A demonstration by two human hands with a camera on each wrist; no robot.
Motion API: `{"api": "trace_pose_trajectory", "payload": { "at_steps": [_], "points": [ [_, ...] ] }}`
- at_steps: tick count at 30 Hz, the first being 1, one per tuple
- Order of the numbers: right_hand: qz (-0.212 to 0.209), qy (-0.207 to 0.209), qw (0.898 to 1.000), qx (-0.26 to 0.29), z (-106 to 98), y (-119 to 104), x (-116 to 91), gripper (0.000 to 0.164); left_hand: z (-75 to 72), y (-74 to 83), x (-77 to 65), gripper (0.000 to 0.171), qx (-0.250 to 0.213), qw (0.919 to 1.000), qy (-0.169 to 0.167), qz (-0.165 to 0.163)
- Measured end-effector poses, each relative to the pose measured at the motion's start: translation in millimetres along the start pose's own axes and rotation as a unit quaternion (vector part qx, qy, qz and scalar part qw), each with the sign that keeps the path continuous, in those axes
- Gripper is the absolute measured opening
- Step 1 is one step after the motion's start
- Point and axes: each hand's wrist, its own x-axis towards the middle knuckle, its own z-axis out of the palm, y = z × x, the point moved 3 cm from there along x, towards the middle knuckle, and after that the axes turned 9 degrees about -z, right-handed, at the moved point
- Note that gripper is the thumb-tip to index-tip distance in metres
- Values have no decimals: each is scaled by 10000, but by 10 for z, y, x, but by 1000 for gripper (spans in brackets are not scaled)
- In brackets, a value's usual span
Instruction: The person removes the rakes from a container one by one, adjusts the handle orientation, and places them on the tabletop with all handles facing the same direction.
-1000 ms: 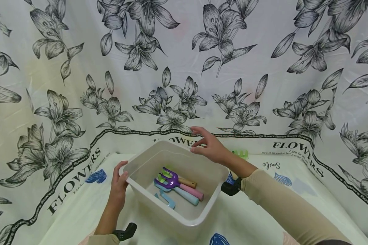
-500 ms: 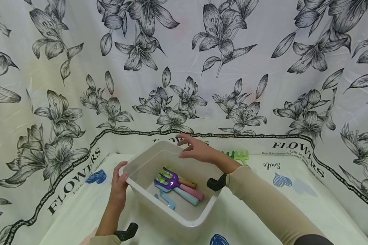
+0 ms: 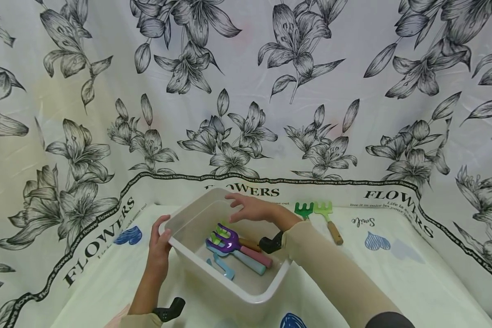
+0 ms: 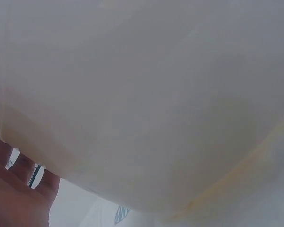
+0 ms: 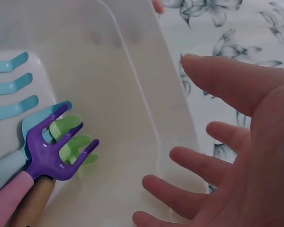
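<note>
A pale plastic bin (image 3: 266, 291) stands at an angle before me with small garden hand tools inside. My left hand (image 3: 160, 246) grips its left corner at the rim; in the left wrist view, the bin's outer wall (image 4: 132, 104) covers most of the scene. My right hand (image 3: 254, 212) hovers over the far side of the bin, fingers spread and holding nothing. Below it lies a purple hand fork (image 5: 45, 151) with a pink handle, over a light blue tool (image 3: 246, 262) and a light green fork (image 5: 78, 142) with a wooden handle. Blue tines (image 5: 12, 87) of another tool show nearby.
Behind my right forearm, a dark green fork (image 3: 304, 209) and a lime green fork (image 3: 323, 208) with a wooden handle lie on the cloth. The pale tablecloth (image 3: 397, 273) meets a flower-print curtain (image 3: 246, 68) at the back.
My right hand has moved left and slightly down over the bin, bringing the two green forks behind the arm into view. My left hand and the bin have stayed in place.
</note>
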Motion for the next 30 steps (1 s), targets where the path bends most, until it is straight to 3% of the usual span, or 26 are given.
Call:
{"api": "trace_pose_trajectory", "payload": {
  "at_steps": [7,12,14,19,23,26,30],
  "points": [
    [175,-308,9994,-49,67,-11,38,76,-11,3,12,49,-89,10000,4,41],
    [95,-546,9974,-451,127,21,114,74,-19,-9,2,48,-100,9999,31,96],
    [313,-742,9953,-532,172,64,127,74,-17,-17,-3,47,-77,9999,18,129],
    [1353,-1487,9779,-579,315,169,97,75,-21,-43,1,46,-53,9999,15,117],
    [1886,-2002,9602,-481,403,207,71,77,-28,-53,6,47,-51,9999,23,128],
    [2069,-2187,9527,-419,435,223,56,76,-34,-56,10,47,-23,9999,11,140],
    [2117,-2260,9498,-450,464,228,53,71,-40,-51,14,47,15,9999,20,158]
  ]
}}
